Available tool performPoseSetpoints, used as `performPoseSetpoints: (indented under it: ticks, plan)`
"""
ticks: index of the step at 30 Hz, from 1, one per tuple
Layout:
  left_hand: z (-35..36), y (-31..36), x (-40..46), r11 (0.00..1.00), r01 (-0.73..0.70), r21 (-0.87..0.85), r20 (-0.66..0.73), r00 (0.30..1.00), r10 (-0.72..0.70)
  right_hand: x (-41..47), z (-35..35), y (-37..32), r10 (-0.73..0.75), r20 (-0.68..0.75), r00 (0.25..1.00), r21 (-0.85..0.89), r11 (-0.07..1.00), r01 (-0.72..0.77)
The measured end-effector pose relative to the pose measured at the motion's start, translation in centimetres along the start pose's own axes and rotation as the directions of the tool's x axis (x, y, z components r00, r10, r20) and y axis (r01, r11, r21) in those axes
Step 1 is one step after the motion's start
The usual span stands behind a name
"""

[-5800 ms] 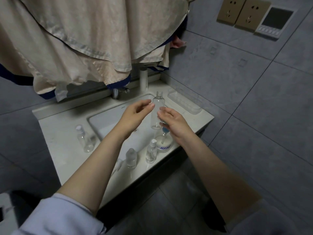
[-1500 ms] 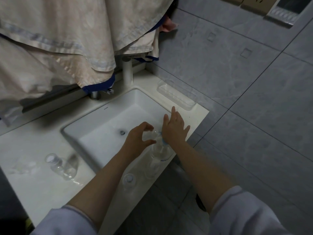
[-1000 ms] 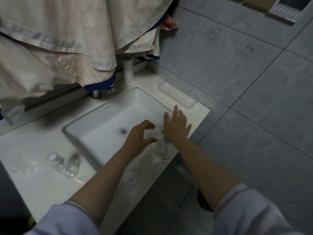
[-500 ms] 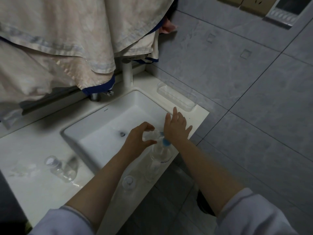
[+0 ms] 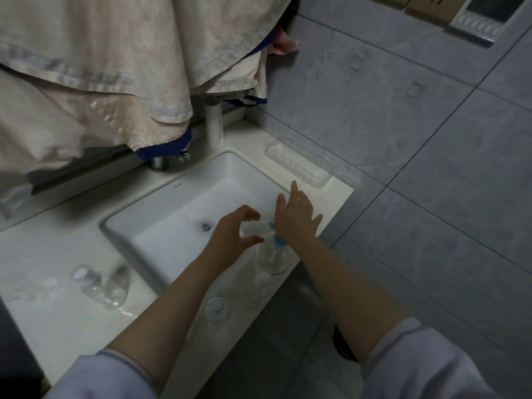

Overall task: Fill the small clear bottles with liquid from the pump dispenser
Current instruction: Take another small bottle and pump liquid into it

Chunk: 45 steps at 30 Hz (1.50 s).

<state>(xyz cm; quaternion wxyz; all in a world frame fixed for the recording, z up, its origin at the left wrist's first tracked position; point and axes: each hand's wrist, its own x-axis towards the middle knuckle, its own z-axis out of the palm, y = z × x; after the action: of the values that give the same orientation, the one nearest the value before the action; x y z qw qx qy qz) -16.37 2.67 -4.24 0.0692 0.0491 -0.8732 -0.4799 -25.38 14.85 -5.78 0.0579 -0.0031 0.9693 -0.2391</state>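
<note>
Washbasin counter (image 5: pixel 57 326): four clear bottles (image 5: pixel 99 289).

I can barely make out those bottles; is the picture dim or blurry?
Head view: dim, flat light; the small clear plastic bottle in the left hand nearly vanishes against the white sink; wall tile lines bow from the wide lens; edges look soft.

Glossy white sink (image 5: pixel 172 203), clear plastic bottles (image 5: pixel 100 289), matt grey tiles (image 5: pixel 431 197).
</note>
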Motion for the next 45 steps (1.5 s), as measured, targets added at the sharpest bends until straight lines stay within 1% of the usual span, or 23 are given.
performPoseSetpoints:
  ticks: [2, 5, 7, 9, 11, 13, 15, 17, 20, 23, 26, 27, 31, 33, 37, 41, 45]
  plan:
    - [0.1, 0.4, -0.1, 1.000, -0.004, -0.015, 0.007, 1.000, 0.004, -0.2, 0.2, 0.1, 0.001, -0.008, 1.000, -0.020, 1.000, -0.001]
    - [0.0, 0.5, -0.3, 0.999, -0.010, 0.032, 0.017, 1.000, 0.009, -0.6, 0.7, 0.2, -0.014, -0.023, 1.000, -0.048, 0.999, 0.013]
    - [0.0, 0.7, -0.2, 1.000, -0.006, 0.024, 0.019, 1.000, 0.006, -0.4, 0.6, 0.1, -0.017, -0.012, 1.000, -0.045, 0.999, 0.016]
    - [-0.1, 0.8, -0.2, 1.000, 0.025, 0.015, 0.045, 0.999, -0.025, -0.3, 0.2, 0.0, -0.005, 0.018, 1.000, -0.025, 1.000, 0.006]
    - [-0.2, 0.8, -0.1, 0.998, 0.055, -0.029, 0.075, 0.996, -0.052, -0.1, -0.3, -0.1, -0.011, 0.006, 1.000, -0.009, 1.000, 0.011]
    - [-0.3, 0.6, -0.2, 0.998, 0.046, -0.053, 0.043, 0.998, -0.044, -0.1, -0.5, -0.1, -0.012, -0.003, 1.000, 0.005, 1.000, 0.012]
    - [-0.2, 0.4, -0.1, 1.000, 0.008, -0.004, 0.027, 1.000, -0.008, -0.4, -0.2, 0.0, 0.001, -0.011, 1.000, 0.010, 1.000, -0.001]
    - [-0.1, 0.3, -0.1, 1.000, -0.014, 0.021, 0.029, 0.999, 0.014, -0.6, 0.2, 0.0, -0.008, -0.023, 1.000, -0.018, 1.000, 0.007]
    - [-0.2, 0.2, -0.3, 0.999, -0.036, 0.013, 0.025, 0.999, 0.036, -0.8, 0.4, 0.0, -0.024, -0.030, 0.999, -0.048, 0.999, 0.022]
    - [-0.1, 0.3, -0.2, 1.000, -0.004, 0.017, 0.016, 1.000, 0.004, -0.6, -0.1, -0.1, -0.035, -0.031, 0.999, -0.057, 0.998, 0.033]
    - [-0.2, 0.2, -0.3, 0.999, 0.025, -0.023, 0.025, 0.999, -0.024, -0.2, -0.6, -0.2, -0.100, -0.119, 0.988, -0.104, 0.991, 0.088]
    - [-0.2, 0.1, -0.3, 0.999, 0.021, -0.033, 0.024, 1.000, -0.020, -0.2, -0.5, -0.2, -0.095, -0.124, 0.988, -0.098, 0.992, 0.083]
    - [0.0, -0.1, -0.6, 0.999, -0.032, 0.008, 0.004, 0.999, 0.032, -0.2, 0.7, 0.0, -0.029, -0.084, 0.996, -0.064, 0.998, 0.024]
    - [0.1, 0.0, -0.6, 1.000, -0.027, 0.014, 0.006, 1.000, 0.027, -0.3, 1.1, 0.3, -0.014, -0.078, 0.997, -0.068, 0.998, 0.009]
    - [0.1, 0.3, -0.4, 1.000, 0.012, 0.012, 0.024, 1.000, -0.012, 0.1, 0.9, 0.2, -0.015, -0.059, 0.998, -0.043, 0.999, 0.013]
    - [-0.2, 0.3, -0.5, 0.998, 0.019, -0.058, 0.024, 1.000, -0.018, 0.3, 0.6, 0.1, -0.029, -0.085, 0.996, -0.018, 0.999, 0.027]
    - [0.2, 0.1, -0.6, 1.000, -0.006, -0.022, 0.001, 1.000, 0.006, 0.0, 1.2, 0.4, -0.045, -0.083, 0.996, -0.061, 0.997, 0.040]
